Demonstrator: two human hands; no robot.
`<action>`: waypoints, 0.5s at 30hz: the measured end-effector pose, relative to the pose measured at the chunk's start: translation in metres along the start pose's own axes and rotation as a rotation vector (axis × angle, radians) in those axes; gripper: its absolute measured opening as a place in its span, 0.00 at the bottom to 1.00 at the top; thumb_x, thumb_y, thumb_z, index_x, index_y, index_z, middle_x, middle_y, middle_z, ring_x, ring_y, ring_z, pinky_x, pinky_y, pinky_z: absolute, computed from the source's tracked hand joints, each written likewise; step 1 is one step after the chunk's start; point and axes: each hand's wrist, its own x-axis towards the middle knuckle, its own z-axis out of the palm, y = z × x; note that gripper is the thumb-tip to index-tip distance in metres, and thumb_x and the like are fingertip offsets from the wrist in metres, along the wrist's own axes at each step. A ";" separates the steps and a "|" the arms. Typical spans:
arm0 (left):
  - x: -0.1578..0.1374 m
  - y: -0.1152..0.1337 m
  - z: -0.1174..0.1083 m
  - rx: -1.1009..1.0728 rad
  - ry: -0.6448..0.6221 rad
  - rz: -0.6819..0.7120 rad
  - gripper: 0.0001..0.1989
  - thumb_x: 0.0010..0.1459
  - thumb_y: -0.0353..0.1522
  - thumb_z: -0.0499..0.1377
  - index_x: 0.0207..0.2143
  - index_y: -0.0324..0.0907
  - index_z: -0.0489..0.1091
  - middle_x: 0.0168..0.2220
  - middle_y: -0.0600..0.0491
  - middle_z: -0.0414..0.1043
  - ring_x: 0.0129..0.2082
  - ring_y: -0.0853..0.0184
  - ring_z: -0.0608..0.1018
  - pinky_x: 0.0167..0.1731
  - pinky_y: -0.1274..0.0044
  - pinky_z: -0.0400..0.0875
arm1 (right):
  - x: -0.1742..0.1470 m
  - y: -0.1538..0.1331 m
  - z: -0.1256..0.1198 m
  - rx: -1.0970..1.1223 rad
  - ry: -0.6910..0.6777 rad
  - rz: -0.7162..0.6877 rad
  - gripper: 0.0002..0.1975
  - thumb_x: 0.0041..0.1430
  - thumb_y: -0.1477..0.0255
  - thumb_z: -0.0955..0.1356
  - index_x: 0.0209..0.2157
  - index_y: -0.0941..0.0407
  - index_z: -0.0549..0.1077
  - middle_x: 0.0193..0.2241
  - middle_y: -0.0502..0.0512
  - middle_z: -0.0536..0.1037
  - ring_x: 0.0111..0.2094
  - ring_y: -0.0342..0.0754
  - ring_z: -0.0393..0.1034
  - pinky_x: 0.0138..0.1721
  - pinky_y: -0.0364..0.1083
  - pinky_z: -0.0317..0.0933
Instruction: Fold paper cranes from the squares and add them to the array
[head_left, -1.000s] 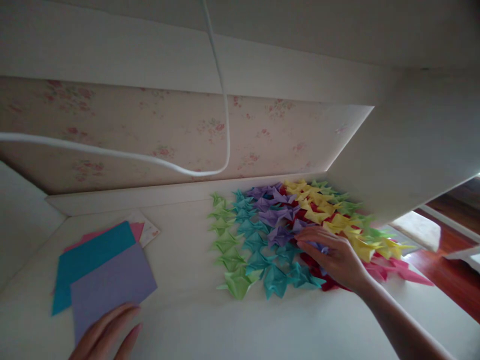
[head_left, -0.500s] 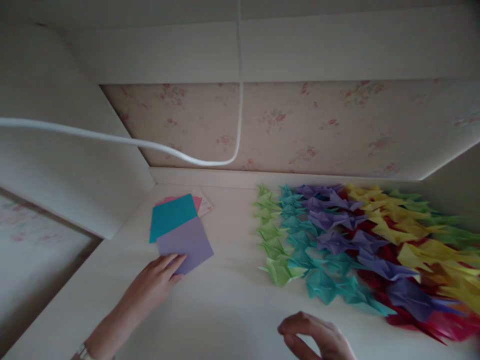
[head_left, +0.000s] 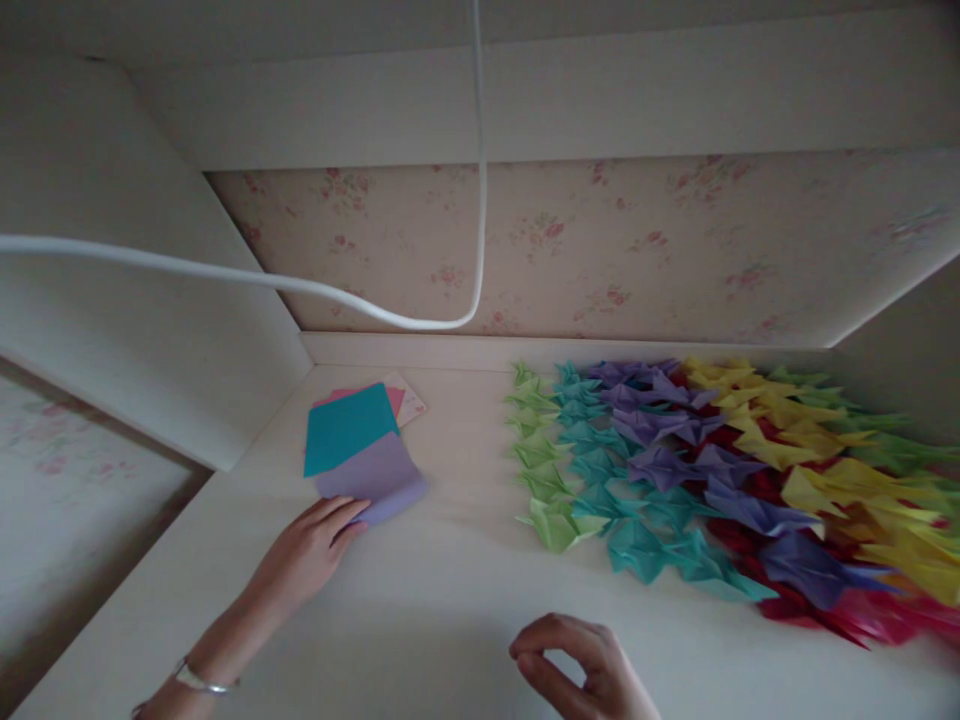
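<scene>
From here, the left hand (head_left: 319, 535) has its grip pinched on the near edge of the purple origami sheet (head_left: 371, 475), which juts past the teal sheet (head_left: 352, 430), probably making that edge easy to catch. The right hand (head_left: 577, 665) hovers over the counter (head_left: 420, 620), thumb meeting fingertip, nothing visible between; beyond, origami cranes (head_left: 637, 545) stand in rows, seemingly sorted by colour.

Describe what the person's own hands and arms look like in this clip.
Both the left hand and right hand are ungloved. The left forearm shows no sleeve; a silver-coloured band circles the wrist, whether bracelet or watch strap I cannot tell. The right forearm is out of view.
</scene>
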 end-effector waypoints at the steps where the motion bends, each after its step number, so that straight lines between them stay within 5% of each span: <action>1: 0.000 -0.001 -0.001 -0.003 0.005 -0.002 0.17 0.66 0.40 0.54 0.50 0.44 0.77 0.48 0.46 0.79 0.46 0.56 0.80 0.48 0.67 0.75 | -0.002 0.002 0.001 -0.004 -0.004 0.015 0.14 0.61 0.59 0.68 0.29 0.52 0.81 0.27 0.53 0.83 0.31 0.49 0.78 0.35 0.41 0.69; 6: -0.003 0.004 -0.005 -0.021 0.004 -0.006 0.18 0.68 0.40 0.51 0.51 0.45 0.74 0.47 0.47 0.79 0.46 0.58 0.80 0.49 0.69 0.74 | -0.008 0.010 0.011 -0.005 -0.027 0.087 0.19 0.61 0.55 0.66 0.29 0.53 0.81 0.27 0.55 0.83 0.30 0.51 0.78 0.33 0.42 0.69; 10: 0.000 0.005 -0.008 -0.014 0.003 -0.047 0.19 0.66 0.42 0.53 0.52 0.45 0.73 0.51 0.47 0.76 0.52 0.57 0.77 0.54 0.69 0.69 | 0.000 -0.002 0.022 -0.034 -0.024 0.101 0.14 0.64 0.61 0.65 0.35 0.54 0.79 0.32 0.56 0.82 0.35 0.51 0.77 0.36 0.44 0.69; 15: 0.024 -0.031 -0.013 0.042 0.053 -0.243 0.25 0.61 0.44 0.55 0.54 0.37 0.69 0.52 0.38 0.74 0.52 0.49 0.75 0.55 0.61 0.66 | 0.030 -0.020 0.042 -0.046 -0.084 0.002 0.09 0.62 0.72 0.67 0.43 0.51 0.77 0.41 0.54 0.80 0.36 0.48 0.76 0.37 0.44 0.70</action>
